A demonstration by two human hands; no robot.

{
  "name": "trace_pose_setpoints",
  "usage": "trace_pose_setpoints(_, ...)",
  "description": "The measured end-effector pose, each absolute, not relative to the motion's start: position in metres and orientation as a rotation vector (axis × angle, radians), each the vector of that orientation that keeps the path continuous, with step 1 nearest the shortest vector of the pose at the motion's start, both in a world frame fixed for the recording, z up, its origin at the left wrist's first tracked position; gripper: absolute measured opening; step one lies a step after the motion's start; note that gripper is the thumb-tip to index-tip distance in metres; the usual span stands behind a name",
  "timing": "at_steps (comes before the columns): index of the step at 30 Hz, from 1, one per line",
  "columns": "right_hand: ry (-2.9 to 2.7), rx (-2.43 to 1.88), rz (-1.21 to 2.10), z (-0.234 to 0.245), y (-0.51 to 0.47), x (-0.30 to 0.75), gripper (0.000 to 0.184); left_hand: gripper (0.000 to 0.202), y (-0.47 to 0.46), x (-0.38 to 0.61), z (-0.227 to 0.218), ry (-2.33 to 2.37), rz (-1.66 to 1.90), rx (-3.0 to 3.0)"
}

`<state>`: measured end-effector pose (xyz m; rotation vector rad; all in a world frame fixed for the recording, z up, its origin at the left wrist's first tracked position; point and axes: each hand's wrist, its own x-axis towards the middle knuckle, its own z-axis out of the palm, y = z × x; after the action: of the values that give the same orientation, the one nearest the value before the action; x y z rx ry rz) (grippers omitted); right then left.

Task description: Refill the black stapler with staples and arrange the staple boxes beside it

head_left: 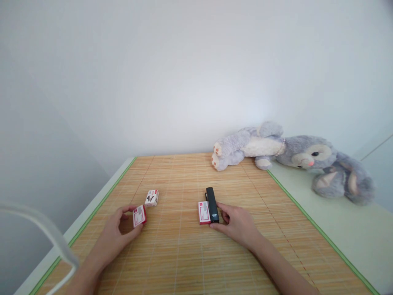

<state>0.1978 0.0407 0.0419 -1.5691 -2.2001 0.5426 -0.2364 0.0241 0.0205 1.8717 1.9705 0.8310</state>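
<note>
My left hand (114, 234) is closed on a small red-and-white box (139, 216), gripping it between the thumb and fingers at its near and far ends. Just beyond that box, a smaller white box (151, 198) with a dark printed picture and red marks sits on the mat. A black stapler (211, 204) lies lengthwise, pointing away from me. My right hand (239, 225) holds it, thumb at its near end and fingers along its right side. Against the stapler's left side rests a second red-and-white box (203, 213).
A bamboo mat (175, 254) with green edging covers the table. At the back right a grey plush rabbit (264, 147) lies on its side, partly over the mat and partly on the pale surface (346, 229). A white curved cable or rod (46, 227) crosses the lower left.
</note>
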Motion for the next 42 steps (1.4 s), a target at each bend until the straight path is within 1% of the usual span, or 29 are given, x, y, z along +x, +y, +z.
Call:
trace_pose_setpoints(2, -2.198, -1.559, 0.537, 0.041, 0.041, 0.198, 0.052, 0.063, 0.010, -0.209, 0.028, 1.890, 0.887, 1.834)
trace_pose_setpoints(4, -2.196, -1.555, 0.532, 0.041, 0.041, 0.198, 0.052, 0.064, 0.003, -0.172, 0.039, 1.738, 0.919, 1.915)
trace_pose_setpoints(7, -2.200, -1.554, 0.546, 0.040, 0.041, 0.199, 0.053, 0.061, 0.009, -0.112, 0.054, 1.519, 0.920, 2.040)
trace_pose_setpoints(10, -2.207, -1.544, 0.560, 0.040, 0.041, 0.199, 0.052, 0.058, 0.025, -0.072, 0.059, 1.372, 0.932, 2.112)
trace_pose_setpoints(14, -2.201, -1.541, 0.548, 0.039, 0.041, 0.198, 0.051, 0.053, 0.038, -0.052, 0.056, 1.305, 0.924, 2.123)
trace_pose_setpoints(21, -2.193, -1.526, 0.566, 0.040, 0.041, 0.199, 0.048, 0.060, 0.045, -0.043, 0.052, 1.225, 0.942, 2.106)
trace_pose_setpoints(25, -2.200, -1.524, 0.570, 0.039, 0.042, 0.199, 0.054, 0.063, 0.043, -0.037, 0.049, 1.209, 0.949, 2.124)
trace_pose_setpoints(30, -2.210, -1.524, 0.562, 0.039, 0.042, 0.198, 0.049, 0.071, 0.044, -0.050, 0.047, 1.320, 0.948, 2.153)
trace_pose_setpoints(31, -2.208, -1.531, 0.565, 0.039, 0.042, 0.199, 0.049, 0.068, 0.048, -0.060, 0.047, 1.400, 0.978, 2.165)
trace_pose_setpoints(33, -2.209, -1.550, 0.570, 0.040, 0.041, 0.199, 0.053, 0.053, 0.059, -0.089, 0.044, 1.632, 1.097, 2.173)
trace_pose_setpoints(34, -2.209, -1.559, 0.567, 0.040, 0.041, 0.199, 0.055, 0.048, 0.065, -0.106, 0.041, 1.764, 1.159, 2.157)
trace_pose_setpoints(35, -2.209, -1.564, 0.563, 0.040, 0.041, 0.199, 0.055, 0.048, 0.072, -0.125, 0.038, 1.893, 1.195, 2.122)
trace_pose_setpoints(37, -2.208, -1.561, 0.558, 0.039, 0.042, 0.199, 0.055, 0.055, 0.084, -0.160, 0.032, 2.060, 1.187, 1.977)
trace_pose_setpoints(40, -2.203, -1.541, 0.560, 0.037, 0.042, 0.199, 0.055, 0.056, 0.094, -0.191, 0.025, 2.015, 1.112, 1.683)
trace_pose_setpoints(42, -2.200, -1.533, 0.554, 0.037, 0.042, 0.199, 0.054, 0.053, 0.098, -0.192, 0.022, 1.934, 1.074, 1.590)
